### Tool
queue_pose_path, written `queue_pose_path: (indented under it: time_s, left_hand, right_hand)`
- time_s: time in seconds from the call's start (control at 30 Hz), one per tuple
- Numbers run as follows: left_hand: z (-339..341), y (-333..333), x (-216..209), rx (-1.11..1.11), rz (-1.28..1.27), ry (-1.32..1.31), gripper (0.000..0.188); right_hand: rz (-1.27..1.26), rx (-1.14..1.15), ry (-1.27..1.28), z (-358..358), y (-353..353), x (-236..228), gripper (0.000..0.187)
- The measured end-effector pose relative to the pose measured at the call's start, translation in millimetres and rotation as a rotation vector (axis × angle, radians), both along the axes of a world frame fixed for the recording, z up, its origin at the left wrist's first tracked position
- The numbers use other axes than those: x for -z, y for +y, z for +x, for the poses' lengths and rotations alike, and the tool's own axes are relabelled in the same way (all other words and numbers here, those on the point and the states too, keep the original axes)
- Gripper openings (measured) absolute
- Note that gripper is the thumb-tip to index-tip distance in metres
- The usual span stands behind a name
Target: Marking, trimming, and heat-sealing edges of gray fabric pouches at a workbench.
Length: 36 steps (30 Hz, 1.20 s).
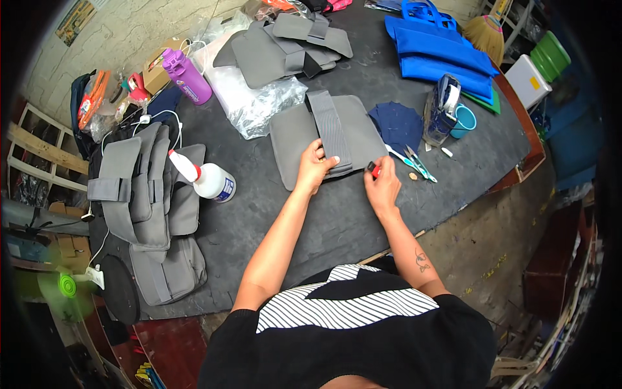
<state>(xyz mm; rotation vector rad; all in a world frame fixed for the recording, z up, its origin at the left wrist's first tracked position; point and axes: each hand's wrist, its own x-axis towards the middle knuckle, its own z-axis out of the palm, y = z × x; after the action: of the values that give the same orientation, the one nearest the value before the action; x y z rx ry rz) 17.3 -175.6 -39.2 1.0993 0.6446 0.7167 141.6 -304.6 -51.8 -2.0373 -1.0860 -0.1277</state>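
Two bare hands work at one grey fabric panel (295,139) lying flat near the middle of the dark work table (311,220). A grey strap (330,126) runs lengthwise over the panel. Left hand (315,165): forearm extended from the lower edge, palm down, fingers curled over the strap's near end, pinning it to the panel's front edge; thumb on top. Right hand (383,185): wrist bent inward, fingertips pinched around one small red object (374,170), possibly a lighter; too small to say for certain. It sits just beside the strap end, at the panel's right corner.

Counts outward: one pair of scissors (418,163) right of the hands, one stack of dark blue fabric pieces (398,123) behind them, one teal cup (465,121). One white spray bottle (208,178) lies left of the panel. One pile of finished grey panels (146,207) at the table's left edge, a second pile (285,45) at the far side; individual pieces not countable. One purple bottle (186,76) far left, one stack of blue bags (440,48) far right.
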Motion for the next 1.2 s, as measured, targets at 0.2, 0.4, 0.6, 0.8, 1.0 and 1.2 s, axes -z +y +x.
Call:
queue_pose_path:
  time_s: [0.2,0.4,0.6,0.8,1.0,1.2]
  left_hand:
    - [-0.4,-2.0,3.2,-0.015,-0.014,-0.033,0.059]
    - [-2.0,-1.2,6.6,0.002,0.000,-0.007,0.063]
    - [-4.6,1.3,12.9,-0.016,0.010,-0.022,0.065]
    - [-3.6,-1.1,12.7,-0.046,0.004,-0.039,0.058]
    - [1.3,-2.6,6.8,-0.030,0.028,-0.004,0.061]
    - [-4.3,-3.3,-1.1,-0.203,0.231,-0.015,0.061]
  right_hand:
    - [0.072,-0.194,0.114,-21.5,-3.3,-18.7,0.031]
    - [0.015,-0.286,-0.029,-46.2,12.3,-12.4,0.026]
    - [-0.015,-0.256,-0.080,-48.6,17.9,-3.0,0.024]
    - [-0.020,-0.264,-0.107,-51.3,18.5,-1.6,0.026]
    - [0.002,-0.258,-0.059,-49.1,15.7,-0.4,0.029]
    - [-0.117,-0.421,-0.183,-36.0,-1.5,-17.6,0.036]
